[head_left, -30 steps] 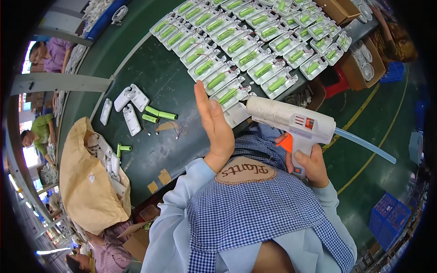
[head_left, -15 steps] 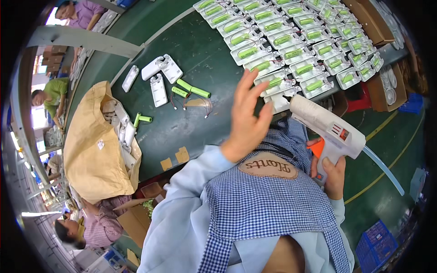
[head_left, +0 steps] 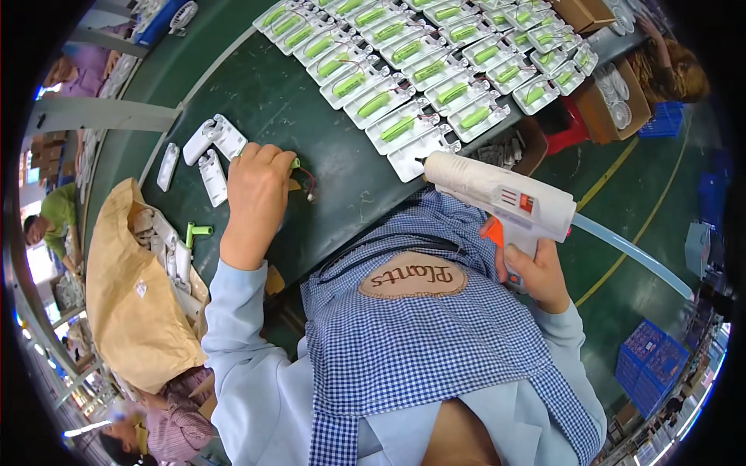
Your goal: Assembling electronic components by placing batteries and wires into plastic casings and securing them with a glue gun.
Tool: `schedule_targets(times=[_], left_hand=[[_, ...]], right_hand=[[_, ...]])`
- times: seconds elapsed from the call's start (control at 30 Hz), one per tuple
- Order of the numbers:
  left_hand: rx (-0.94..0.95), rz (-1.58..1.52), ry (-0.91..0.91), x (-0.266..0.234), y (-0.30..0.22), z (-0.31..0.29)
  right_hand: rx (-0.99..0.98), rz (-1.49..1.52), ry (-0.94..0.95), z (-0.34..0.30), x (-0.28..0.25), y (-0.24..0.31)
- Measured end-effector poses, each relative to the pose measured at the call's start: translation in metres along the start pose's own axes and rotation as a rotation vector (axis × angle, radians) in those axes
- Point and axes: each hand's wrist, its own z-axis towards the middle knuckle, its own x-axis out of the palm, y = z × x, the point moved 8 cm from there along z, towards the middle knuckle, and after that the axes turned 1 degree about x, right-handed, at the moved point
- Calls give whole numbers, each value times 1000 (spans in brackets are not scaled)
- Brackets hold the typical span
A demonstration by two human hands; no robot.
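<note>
My right hand (head_left: 542, 276) is wrapped round the handle of a white glue gun (head_left: 497, 190) with an orange trigger. A translucent bluish glue stick (head_left: 637, 250) sticks out of its back end. The nozzle points at a white plastic housing (head_left: 413, 161) at the table's near edge, which has no battery in it. On the left, my left hand (head_left: 259, 186) has its fingers curled down over a green battery (head_left: 295, 163); only its end and thin red and black leads with a small connector (head_left: 311, 196) show. Loose white housings (head_left: 212, 179) lie beside that hand.
Rows of white housings with green batteries (head_left: 406, 51) cover the far part of the green table (head_left: 342, 175). A tan sack (head_left: 128, 303) of white parts stands at the left, by more green batteries (head_left: 200, 230). Blue crates (head_left: 651, 365) are at the lower right. Other people sit farther left.
My left hand has gone from beside the filled rows, fingers spread, to the loose batteries on the left, where its fingers have closed. The glue gun stays in my right hand; the whole view has shifted.
</note>
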Motion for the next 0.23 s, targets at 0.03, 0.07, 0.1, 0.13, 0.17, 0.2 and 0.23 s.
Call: schedule_targets(times=[0.03, 0.07, 0.1, 0.13, 0.17, 0.2, 0.23], left_hand=[[3, 1, -12, -1, -2, 3], [6, -4, -14, -2, -5, 5], [-26, -39, -31, -5, -7, 7], [-60, -69, -48, -7, -7, 7], [-59, -70, -49, -7, -9, 6], [-69, -101, -31, -4, -8, 4], [-76, -134, -13, 0, -6, 1]], right_hand=[[1, -3, -7, -1, -1, 1], [20, -24, 5, -2, -1, 1], [39, -44, 17, -2, 0, 0], [39, -45, 16, -1, -1, 1], [34, -30, 32, 0, 1, 2], [29, -14, 49, 1, 2, 4], [38, -10, 57, 2, 3, 5]])
